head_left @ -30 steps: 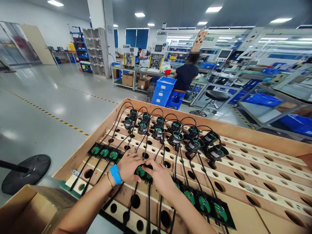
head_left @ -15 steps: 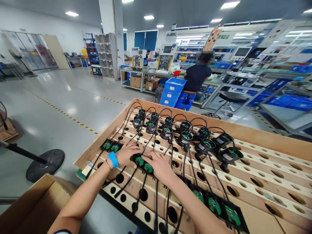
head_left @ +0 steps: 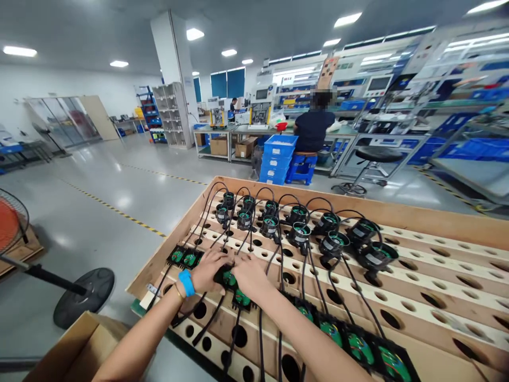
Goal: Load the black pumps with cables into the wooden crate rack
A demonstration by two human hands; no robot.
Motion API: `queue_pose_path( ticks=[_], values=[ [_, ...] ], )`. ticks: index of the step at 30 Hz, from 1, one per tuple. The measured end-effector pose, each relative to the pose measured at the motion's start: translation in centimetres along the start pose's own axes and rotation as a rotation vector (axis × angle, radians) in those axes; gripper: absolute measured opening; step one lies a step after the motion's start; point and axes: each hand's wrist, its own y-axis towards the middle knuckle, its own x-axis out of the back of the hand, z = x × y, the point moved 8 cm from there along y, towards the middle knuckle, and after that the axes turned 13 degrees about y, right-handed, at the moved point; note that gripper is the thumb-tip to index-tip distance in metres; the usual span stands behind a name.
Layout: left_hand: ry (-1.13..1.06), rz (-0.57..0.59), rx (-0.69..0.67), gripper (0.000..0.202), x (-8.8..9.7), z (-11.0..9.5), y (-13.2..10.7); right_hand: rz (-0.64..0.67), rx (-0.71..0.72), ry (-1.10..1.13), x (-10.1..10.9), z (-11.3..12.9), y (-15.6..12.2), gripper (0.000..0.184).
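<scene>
Both of my hands rest on a black module with green parts (head_left: 233,286) lying on a wooden rack with round holes (head_left: 397,297). My left hand (head_left: 207,269), with a blue wristband, has its fingers curled over the module's left end. My right hand (head_left: 249,276) covers its right end, fingers bent down on it. More black-and-green modules (head_left: 185,258) lie to the left and others (head_left: 350,345) to the right. Black cables run from them up to round black connectors (head_left: 294,225) standing in the rack's far holes.
A cardboard box (head_left: 75,353) sits at my lower left, beside a floor fan's round base (head_left: 81,297) and orange head (head_left: 10,223). Beyond the rack, a person in a dark top (head_left: 312,127) sits at a workbench next to stacked blue bins (head_left: 276,154). Shelves and machines line the back.
The camera has tilted and shifted, so the rack sits lower and more of the fan shows. My hands have drawn closer together on the same module.
</scene>
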Motion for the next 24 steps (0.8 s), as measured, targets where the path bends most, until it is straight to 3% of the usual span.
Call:
queue_pose_path(
  ticks=[3, 5, 10, 15, 20, 24],
  values=[
    [0.047, -0.012, 0.13, 0.099, 1.3, 2.7, -1.2, -0.096, -0.005, 0.071, 1.5, -1.0, 0.6, 0.048],
    [0.057, 0.027, 0.158, 0.09, 1.5, 3.8, -1.5, -0.129, 0.037, 0.15, 1.3, -0.9, 1.1, 0.057],
    [0.05, 0.117, 0.04, 0.069, 0.8, 3.5, -0.5, -0.125, 0.111, 0.191, -1.3, -0.2, 2.2, 0.042],
    [0.092, 0.184, -0.014, 0.082, -0.3, 3.2, -0.5, -0.13, 0.131, 0.105, -2.3, 0.5, 2.0, 0.045],
    [0.111, 0.151, 0.006, 0.077, -0.1, 3.4, -1.6, -0.112, 0.14, 0.119, -2.3, 1.0, 1.7, 0.044],
    [0.101, -0.014, 0.055, 0.104, 3.2, 5.6, -3.0, -0.097, 0.11, 0.2, -1.6, 0.1, 2.1, 0.063]
  ],
)
